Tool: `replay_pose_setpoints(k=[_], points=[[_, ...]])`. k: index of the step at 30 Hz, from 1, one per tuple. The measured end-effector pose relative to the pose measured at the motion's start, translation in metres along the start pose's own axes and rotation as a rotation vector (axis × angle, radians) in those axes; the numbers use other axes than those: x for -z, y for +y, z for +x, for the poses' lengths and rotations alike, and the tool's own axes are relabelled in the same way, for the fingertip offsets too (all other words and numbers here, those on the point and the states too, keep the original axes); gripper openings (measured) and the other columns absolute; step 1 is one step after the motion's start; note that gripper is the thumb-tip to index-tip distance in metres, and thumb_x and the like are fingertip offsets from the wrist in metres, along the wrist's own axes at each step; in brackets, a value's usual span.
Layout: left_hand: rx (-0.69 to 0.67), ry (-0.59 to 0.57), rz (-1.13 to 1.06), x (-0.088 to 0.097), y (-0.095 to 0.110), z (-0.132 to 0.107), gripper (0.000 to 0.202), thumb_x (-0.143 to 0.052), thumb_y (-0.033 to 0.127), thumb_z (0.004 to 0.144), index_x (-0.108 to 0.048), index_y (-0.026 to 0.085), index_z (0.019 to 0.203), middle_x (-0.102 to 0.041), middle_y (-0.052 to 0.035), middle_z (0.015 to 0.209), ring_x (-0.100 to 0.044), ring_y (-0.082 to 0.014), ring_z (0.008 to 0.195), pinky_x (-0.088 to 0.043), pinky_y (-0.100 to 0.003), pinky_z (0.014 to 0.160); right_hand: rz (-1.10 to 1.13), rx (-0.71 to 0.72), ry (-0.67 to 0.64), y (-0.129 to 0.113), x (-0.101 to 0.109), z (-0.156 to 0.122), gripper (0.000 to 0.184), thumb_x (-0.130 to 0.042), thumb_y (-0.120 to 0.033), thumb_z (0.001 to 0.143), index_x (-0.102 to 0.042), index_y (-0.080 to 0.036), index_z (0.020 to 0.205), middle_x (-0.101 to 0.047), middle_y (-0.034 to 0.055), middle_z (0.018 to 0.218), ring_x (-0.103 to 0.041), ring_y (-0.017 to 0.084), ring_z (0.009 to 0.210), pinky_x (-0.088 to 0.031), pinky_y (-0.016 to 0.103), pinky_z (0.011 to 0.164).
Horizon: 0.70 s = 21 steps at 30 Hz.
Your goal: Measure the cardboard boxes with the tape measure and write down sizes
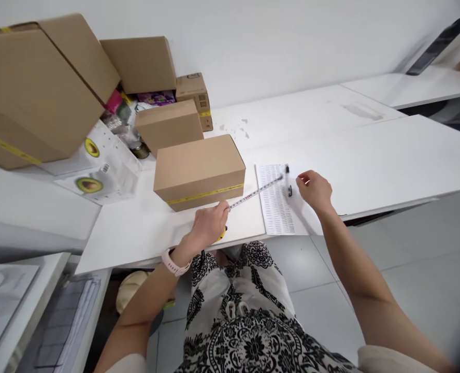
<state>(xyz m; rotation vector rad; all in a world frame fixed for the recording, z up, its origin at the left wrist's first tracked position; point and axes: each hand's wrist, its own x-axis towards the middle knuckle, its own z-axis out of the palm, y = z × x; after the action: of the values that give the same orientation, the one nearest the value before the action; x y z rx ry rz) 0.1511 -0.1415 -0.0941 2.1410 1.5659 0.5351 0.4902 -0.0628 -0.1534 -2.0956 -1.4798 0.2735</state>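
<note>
My left hand [210, 224] is closed around a tape measure, whose yellow case [223, 234] shows only in part below my fingers. Its metal blade [256, 192] is drawn out to the right, and the free end lies over a printed sheet [274, 207]. Just behind my left hand stands a closed cardboard box [199, 171] with yellow tape along its front. My right hand [316, 190] hovers over the sheet's right side, fingers curled together with nothing visible in them. A clear marker with a black cap [287, 181] lies on the paper between the blade's end and my right hand.
More cardboard boxes [170, 122] stand behind, beside bagged goods. A large box [31, 93] rests on white avocado-print cartons [98, 166] at the left. Below left is an open drawer [70, 316]. The white table [370, 155] runs right toward a black object [440, 45].
</note>
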Motion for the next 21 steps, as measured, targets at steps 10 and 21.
replay_pose_setpoints(k=[10, 21], points=[[0.103, -0.169, 0.312, -0.062, 0.010, 0.062, 0.033, -0.035, 0.005, 0.091, -0.054, 0.012, 0.118, -0.073, -0.0250, 0.096, -0.070, -0.0373, 0.096, -0.043, -0.049, 0.087, -0.193, -0.002, -0.124, -0.010, -0.014, 0.018, 0.041, -0.045, -0.060, 0.093, -0.055, -0.020, 0.096, -0.070, 0.0149, 0.088, -0.064, 0.031, 0.083, -0.046, 0.041, 0.074], [0.105, -0.185, 0.366, -0.082, 0.035, 0.088, 0.041, -0.032, 0.002, 0.090, -0.051, 0.005, 0.126, -0.072, -0.0306, 0.102, -0.071, -0.0377, 0.102, -0.046, -0.046, 0.087, -0.017, 0.206, -0.376, -0.017, -0.012, 0.036, 0.032, -0.051, -0.014, 0.083, -0.071, -0.017, 0.107, -0.074, 0.0090, 0.085, -0.069, 0.028, 0.091, -0.051, 0.043, 0.085]])
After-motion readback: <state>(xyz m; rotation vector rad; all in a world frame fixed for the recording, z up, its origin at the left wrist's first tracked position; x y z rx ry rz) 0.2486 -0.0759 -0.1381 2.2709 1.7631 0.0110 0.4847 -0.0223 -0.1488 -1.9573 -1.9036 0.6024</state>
